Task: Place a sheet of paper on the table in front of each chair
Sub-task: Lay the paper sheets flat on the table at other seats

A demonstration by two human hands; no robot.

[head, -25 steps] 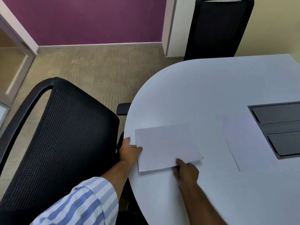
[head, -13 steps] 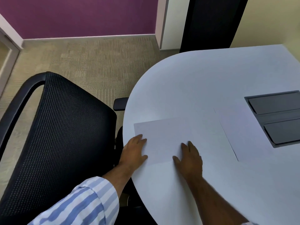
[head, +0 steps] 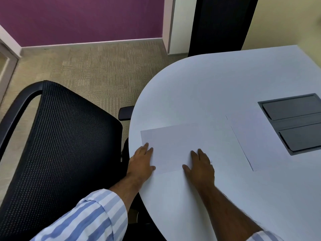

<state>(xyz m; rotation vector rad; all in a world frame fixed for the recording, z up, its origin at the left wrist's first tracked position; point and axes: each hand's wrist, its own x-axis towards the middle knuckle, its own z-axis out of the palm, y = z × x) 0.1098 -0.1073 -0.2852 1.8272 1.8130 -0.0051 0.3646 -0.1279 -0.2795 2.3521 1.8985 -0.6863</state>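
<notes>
A white sheet of paper (head: 175,145) lies flat on the white table (head: 217,84), near its rounded edge and in front of the black mesh chair (head: 57,145). My left hand (head: 141,162) rests palm down on the sheet's left edge, fingers spread. My right hand (head: 200,164) presses flat on the sheet's lower right part. Neither hand grips anything. To the right on the table lies a second sheet of paper (head: 250,140). A second black chair (head: 220,23) stands at the far side of the table.
A dark grey cable hatch (head: 295,122) is set into the tabletop at the right, touching the second sheet. Beige carpet (head: 97,70) covers the floor left of the table. A purple wall (head: 78,18) runs behind.
The sheet, held by its edges a second ago, now lies flat. Both hands have let go of the edges and lie palm down on it.
</notes>
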